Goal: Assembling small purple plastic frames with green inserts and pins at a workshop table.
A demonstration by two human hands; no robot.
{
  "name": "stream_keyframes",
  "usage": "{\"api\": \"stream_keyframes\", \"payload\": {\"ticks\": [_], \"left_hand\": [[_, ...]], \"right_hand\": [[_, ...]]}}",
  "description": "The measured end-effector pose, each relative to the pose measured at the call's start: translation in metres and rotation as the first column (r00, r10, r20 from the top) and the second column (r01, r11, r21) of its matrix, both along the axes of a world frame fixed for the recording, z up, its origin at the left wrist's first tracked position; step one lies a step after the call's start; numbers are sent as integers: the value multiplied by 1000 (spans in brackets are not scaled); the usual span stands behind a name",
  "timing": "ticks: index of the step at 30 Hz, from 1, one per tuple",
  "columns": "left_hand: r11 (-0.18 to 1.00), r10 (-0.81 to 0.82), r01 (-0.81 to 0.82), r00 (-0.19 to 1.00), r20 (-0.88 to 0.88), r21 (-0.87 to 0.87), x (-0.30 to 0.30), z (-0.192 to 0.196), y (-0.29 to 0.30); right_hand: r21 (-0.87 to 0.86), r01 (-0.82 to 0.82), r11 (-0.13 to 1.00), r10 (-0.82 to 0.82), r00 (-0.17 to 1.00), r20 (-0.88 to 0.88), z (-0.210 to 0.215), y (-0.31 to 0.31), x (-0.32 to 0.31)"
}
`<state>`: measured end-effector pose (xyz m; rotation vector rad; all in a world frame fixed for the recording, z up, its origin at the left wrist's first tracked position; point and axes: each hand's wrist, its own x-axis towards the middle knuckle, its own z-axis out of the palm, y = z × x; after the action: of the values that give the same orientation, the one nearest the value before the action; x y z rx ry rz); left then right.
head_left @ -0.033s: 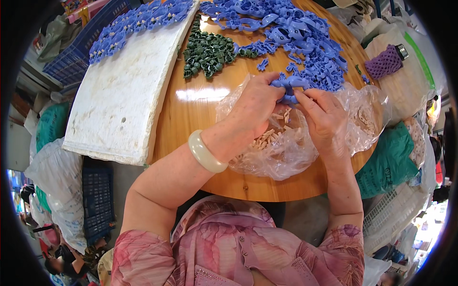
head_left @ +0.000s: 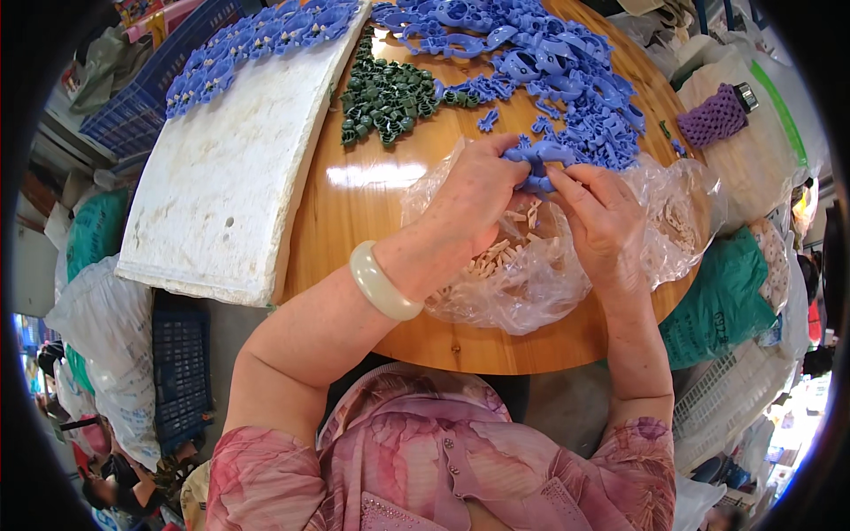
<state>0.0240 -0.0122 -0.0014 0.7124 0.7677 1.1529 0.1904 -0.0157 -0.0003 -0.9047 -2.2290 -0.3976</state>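
Both my hands meet over the table around a blue plastic part [head_left: 537,163]. My left hand [head_left: 478,190] grips it from the left, its fingers closed. From the right, the thumb and fingers of my right hand [head_left: 604,212] pinch its near edge. Just below lies a clear plastic bag [head_left: 531,296] with small beige pieces [head_left: 496,259] in it. A second clear bag [head_left: 677,208] of beige pieces lies to the right of my right hand. Beyond my hands spreads a heap of blue plastic parts [head_left: 567,75]. A pile of dark green pieces [head_left: 385,96] sits left of that heap.
A white foam board [head_left: 221,186] rests at the left, with rows of blue parts [head_left: 266,37] along its far end. The wooden table [head_left: 350,239] curves near my body. Right of it are a purple knitted item [head_left: 711,119] and a green bag [head_left: 722,301]. Blue crates [head_left: 181,376] stand left.
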Motion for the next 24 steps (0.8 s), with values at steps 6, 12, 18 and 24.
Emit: {"api": "stream_keyframes", "payload": {"ticks": [6, 12, 18, 24], "left_hand": [[996, 59, -51, 993, -106, 77, 0, -8, 7], [998, 8, 7, 977, -211, 67, -4, -13, 14], [995, 48, -29, 977, -210, 93, -1, -13, 11], [988, 102, -69, 961, -256, 137, 2, -15, 11]], "right_hand": [[-87, 4, 996, -11, 996, -89, 3, -2, -7], [-68, -14, 998, 8, 996, -92, 1, -1, -4], [-72, -35, 997, 29, 996, -83, -1, -1, -5], [-136, -27, 990, 16, 996, -84, -4, -3, -5]]}}
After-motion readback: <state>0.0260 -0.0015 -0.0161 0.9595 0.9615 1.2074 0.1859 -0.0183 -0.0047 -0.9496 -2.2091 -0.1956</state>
